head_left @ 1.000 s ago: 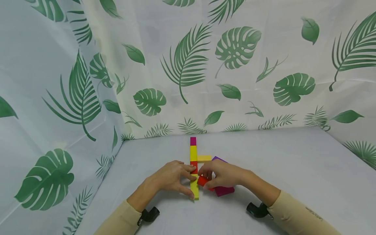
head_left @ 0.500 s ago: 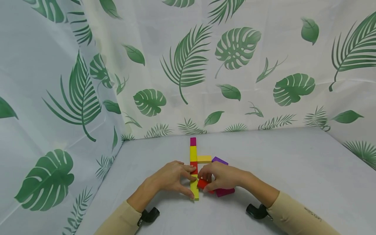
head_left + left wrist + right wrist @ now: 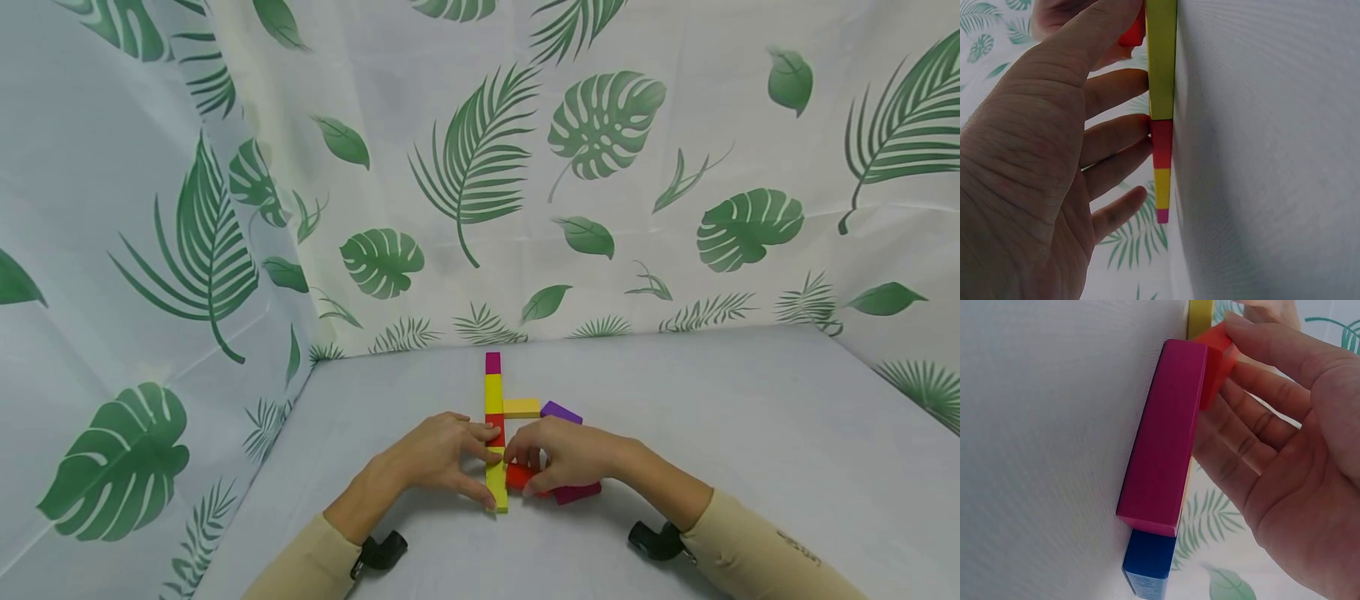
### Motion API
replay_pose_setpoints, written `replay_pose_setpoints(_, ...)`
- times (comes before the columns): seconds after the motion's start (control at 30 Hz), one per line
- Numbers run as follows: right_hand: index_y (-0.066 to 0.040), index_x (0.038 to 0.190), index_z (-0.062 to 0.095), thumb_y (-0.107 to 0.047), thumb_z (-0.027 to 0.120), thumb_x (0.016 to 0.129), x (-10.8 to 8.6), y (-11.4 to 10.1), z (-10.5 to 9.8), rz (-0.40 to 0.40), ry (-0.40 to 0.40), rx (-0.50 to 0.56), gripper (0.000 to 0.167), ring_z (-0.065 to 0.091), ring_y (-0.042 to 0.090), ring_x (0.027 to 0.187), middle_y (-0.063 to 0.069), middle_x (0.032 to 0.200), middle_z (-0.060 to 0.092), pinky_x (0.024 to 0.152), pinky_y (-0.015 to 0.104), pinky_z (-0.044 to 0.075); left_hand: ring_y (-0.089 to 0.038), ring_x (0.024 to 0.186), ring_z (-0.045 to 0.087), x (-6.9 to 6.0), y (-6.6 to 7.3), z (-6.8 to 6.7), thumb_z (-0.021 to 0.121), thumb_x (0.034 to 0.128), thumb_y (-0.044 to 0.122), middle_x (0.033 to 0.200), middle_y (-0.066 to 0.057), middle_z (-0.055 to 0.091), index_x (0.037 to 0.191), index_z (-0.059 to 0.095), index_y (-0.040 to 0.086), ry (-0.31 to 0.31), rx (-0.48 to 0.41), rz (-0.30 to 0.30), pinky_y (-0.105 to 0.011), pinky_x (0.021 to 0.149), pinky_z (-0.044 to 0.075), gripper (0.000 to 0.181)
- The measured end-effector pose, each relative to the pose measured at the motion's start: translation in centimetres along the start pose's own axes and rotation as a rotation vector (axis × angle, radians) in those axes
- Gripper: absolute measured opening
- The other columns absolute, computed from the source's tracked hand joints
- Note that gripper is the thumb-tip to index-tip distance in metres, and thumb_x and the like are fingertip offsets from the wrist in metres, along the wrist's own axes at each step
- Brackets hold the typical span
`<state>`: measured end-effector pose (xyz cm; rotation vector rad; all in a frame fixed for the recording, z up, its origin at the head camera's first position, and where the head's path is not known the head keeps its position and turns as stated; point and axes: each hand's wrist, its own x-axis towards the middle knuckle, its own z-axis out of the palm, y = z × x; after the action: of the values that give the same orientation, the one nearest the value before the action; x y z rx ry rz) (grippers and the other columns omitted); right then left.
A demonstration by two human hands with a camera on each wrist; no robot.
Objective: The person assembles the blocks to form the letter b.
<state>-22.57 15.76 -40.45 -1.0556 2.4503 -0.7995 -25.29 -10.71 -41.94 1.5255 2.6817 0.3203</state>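
A straight row of wooden blocks runs away from me in the head view: a near yellow block [image 3: 497, 492], a red one, another yellow block [image 3: 493, 393] and a small magenta block [image 3: 492, 363] at the far end. My left hand [image 3: 442, 450] lies along the row's left side, fingertips touching the near yellow and red blocks, thumb by the near end. On the other side my right hand [image 3: 573, 450] pinches a loose red block [image 3: 1219, 353] between thumb and fingers, close beside the near yellow block. A larger magenta block [image 3: 1163, 437] adjoins it, partly under the right hand.
A yellow block [image 3: 522, 408] juts rightward from the row. Beside it lies a purple block [image 3: 562, 412]. The right wrist view shows a blue block [image 3: 1147, 556] behind the magenta one. Leaf-printed cloth [image 3: 495, 208] stands behind the white table surface [image 3: 712, 417].
My right hand has brought the red block slightly nearer to me and turned it a little, against the near yellow block's side. The left hand has stayed in place.
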Motion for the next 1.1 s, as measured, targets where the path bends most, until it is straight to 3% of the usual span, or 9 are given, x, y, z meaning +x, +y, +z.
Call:
replay_pose_setpoints(0.4, -0.023, 0.124, 0.072, -0.024, 0.085, 0.088, 0.04, -0.06, 0.18, -0.035, -0.041, 0.000, 0.038, 0.063, 0.008, 0.095, -0.009, 0.103, 0.070, 0.083, 0.020, 0.056, -0.008, 0.139, 0.057, 0.03, -0.01, 0.00, 0.072, 0.0776, 0.078, 0.147, 0.005, 0.062, 0.128, 0.075, 0.031, -0.008, -0.010, -0.007, -0.043, 0.119, 0.045, 0.069)
replay_pose_setpoints(1.1, -0.020, 0.118, 0.073, -0.029, 0.083, 0.091, 0.09, -0.09, 0.32, -0.042, -0.042, 0.000, 0.030, 0.062, 0.001, 0.089, -0.013, 0.097, 0.069, 0.083, 0.019, 0.056, -0.007, 0.139, 0.057, -0.03, 0.08, 0.05, 0.074, 0.0770, 0.077, 0.146, 0.004, 0.063, 0.128, 0.076, 0.029, 0.007, 0.001, 0.004, -0.043, 0.119, 0.045, 0.070)
